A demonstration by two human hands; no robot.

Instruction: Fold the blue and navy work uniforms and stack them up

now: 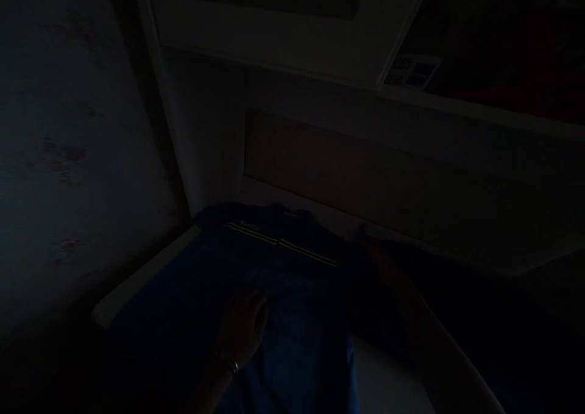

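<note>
1. Two hands lie on a dark blue garment [283, 316], which is spread flat across a pale surface [393, 383]; the garment serves as the landmark for everything below.
2. Nearest the camera, the left hand [244, 328] rests palm down on the middle of the garment, fingers loosely together and flat against the cloth, pinching nothing. A thin bracelet [231, 363] circles its wrist.
3. At the garment's right edge lies the right hand [388, 267], its forearm running back toward the lower right. It is too dark there to tell whether the fingers are spread or gripping the cloth.
4. Right of the garment, below that forearm, a bare strip of the pale surface shows. Left of the garment, a narrow pale edge [146, 277] of the surface runs along its side, and beyond that edge it drops into shadow.
5. Across the garment's far part runs a thin yellow-green stripe [281, 242], broken at the middle. Small pale lettering sits just above the stripe's left half, too dim to read.
6. Beyond the garment's far edge stands a pale wall with a darker brownish panel [365, 170] set into it.
7. Left of the garment rises a mottled wall [68, 146].
8. Farthest off, above the panel, a small blue and white label [411, 72] sits on a white frame; its print is unreadable.
</note>
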